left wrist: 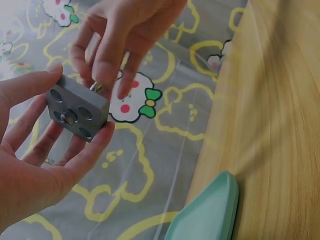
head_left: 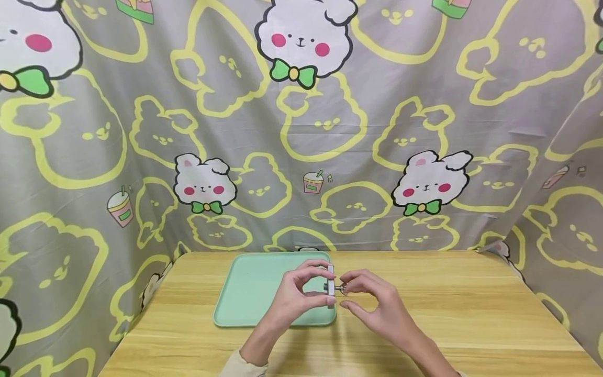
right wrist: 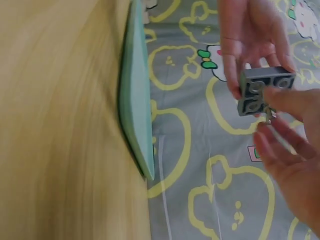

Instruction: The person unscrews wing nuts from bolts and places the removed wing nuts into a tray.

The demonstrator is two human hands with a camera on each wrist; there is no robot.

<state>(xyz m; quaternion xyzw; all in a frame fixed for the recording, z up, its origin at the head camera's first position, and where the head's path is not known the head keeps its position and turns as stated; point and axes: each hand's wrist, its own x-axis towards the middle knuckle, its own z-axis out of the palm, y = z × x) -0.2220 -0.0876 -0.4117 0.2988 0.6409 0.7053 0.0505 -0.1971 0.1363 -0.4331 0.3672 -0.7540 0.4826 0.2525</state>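
Note:
A small grey square block (left wrist: 77, 107) with round holes near its corners is held up over the table. My left hand (head_left: 293, 293) grips it by opposite edges, thumb on one side and fingers on the other. A metal bolt (head_left: 338, 288) passes through the middle of the block; its tip shows on the holed face in the left wrist view. On the other side, my right hand (head_left: 379, 303) has its curled fingers and thumb about the bolt's shiny outer end (right wrist: 270, 116). The fingertips partly hide that end. Recessed rings show on this face in the right wrist view.
A mint-green tray (head_left: 254, 288) with a raised rim lies on the wooden table (head_left: 452, 303), behind and below the left hand. A grey curtain (head_left: 330, 220) with rabbit prints hangs along the back and both sides.

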